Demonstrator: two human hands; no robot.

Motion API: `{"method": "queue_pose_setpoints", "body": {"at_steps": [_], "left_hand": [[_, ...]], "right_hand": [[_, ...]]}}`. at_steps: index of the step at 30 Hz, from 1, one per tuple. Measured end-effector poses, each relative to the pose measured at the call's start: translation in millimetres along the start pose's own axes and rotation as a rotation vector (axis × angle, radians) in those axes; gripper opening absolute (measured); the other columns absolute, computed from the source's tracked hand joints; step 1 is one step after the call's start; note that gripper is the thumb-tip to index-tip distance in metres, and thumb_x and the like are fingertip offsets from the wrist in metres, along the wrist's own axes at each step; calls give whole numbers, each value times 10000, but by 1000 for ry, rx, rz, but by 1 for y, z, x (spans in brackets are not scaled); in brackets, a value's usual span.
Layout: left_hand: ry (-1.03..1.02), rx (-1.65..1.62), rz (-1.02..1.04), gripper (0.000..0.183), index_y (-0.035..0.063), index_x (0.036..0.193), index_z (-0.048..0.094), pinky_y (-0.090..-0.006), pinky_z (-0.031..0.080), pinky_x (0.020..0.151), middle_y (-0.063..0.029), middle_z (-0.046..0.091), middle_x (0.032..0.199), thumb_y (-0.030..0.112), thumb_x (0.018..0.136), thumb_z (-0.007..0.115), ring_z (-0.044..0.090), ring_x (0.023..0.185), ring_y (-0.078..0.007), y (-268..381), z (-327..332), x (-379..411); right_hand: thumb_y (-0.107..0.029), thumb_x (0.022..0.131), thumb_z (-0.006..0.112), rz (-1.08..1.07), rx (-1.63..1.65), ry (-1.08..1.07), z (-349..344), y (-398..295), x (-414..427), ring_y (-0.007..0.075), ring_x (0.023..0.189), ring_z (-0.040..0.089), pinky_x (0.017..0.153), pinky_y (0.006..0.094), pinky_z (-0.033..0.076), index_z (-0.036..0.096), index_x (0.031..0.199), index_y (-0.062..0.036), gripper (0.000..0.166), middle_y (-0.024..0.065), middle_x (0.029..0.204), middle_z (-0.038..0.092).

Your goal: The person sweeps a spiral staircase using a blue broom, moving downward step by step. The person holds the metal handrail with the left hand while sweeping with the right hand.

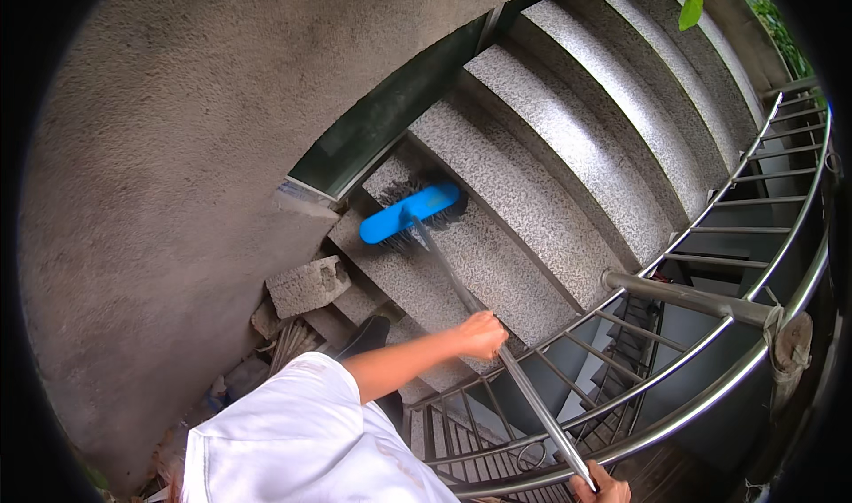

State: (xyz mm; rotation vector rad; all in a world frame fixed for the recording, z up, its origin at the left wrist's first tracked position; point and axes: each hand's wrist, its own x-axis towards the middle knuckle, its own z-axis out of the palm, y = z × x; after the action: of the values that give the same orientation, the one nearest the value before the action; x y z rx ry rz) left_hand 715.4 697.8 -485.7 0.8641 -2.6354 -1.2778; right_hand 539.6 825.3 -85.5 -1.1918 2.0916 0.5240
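A push broom with a blue head (409,213) and dark bristles lies against a speckled stair tread (492,263), close to the wall. Its grey metal handle (542,403) slants down to the lower right, over the stair railing. Partway along that handle, my left hand (482,335) is closed around it, the arm reaching across from a white sleeve. At the bottom edge of the view, my right hand (602,484) grips the handle near its upper end. Part of this hand is cut off by the frame.
Curved metal railing (705,396) borders the stairs on the right, with a drop beyond. A rough plastered wall (166,170) rises on the left, with a dark window (393,103) beside the steps. A broken block (309,286) rests near a dark shoe (369,335). Leaves (691,3) hang above.
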Motion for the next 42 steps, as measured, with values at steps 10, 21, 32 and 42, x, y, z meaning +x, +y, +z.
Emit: {"method": "queue_pose_setpoints", "body": {"at_steps": [10, 21, 32, 42], "left_hand": [[200, 208, -183, 148, 89, 736, 666, -401, 467, 820, -109, 673, 792, 218, 665, 679, 638, 836, -308, -112, -51, -3], [-1, 71, -9, 115, 91, 695, 656, -382, 456, 786, -106, 665, 713, 186, 630, 657, 653, 759, -275, 7, 11, -17], [3, 140, -67, 119, 86, 724, 662, -395, 460, 791, -130, 660, 732, 159, 633, 638, 643, 790, -294, -44, -20, -7], [-134, 225, 13, 186, 99, 747, 679, -393, 471, 818, -121, 671, 764, 244, 634, 707, 646, 801, -292, -48, -5, -35]], "right_hand": [[-373, 853, 676, -394, -66, 327, 40, -22, 115, 400, 590, 584, 521, 467, 439, 624, 980, -137, 273, 164, 566, 566], [-321, 880, 657, -41, -24, 60, 28, 19, -10, 428, 763, 626, 679, 494, 482, 654, 1201, -146, 366, 246, 792, 633], [-329, 850, 683, -149, -33, 199, 47, 1, 38, 400, 674, 615, 614, 475, 474, 671, 1099, -149, 307, 198, 709, 631], [-375, 889, 638, -166, 51, 241, 135, 30, 16, 354, 559, 607, 491, 447, 439, 633, 1055, -152, 278, 141, 615, 617]]}}
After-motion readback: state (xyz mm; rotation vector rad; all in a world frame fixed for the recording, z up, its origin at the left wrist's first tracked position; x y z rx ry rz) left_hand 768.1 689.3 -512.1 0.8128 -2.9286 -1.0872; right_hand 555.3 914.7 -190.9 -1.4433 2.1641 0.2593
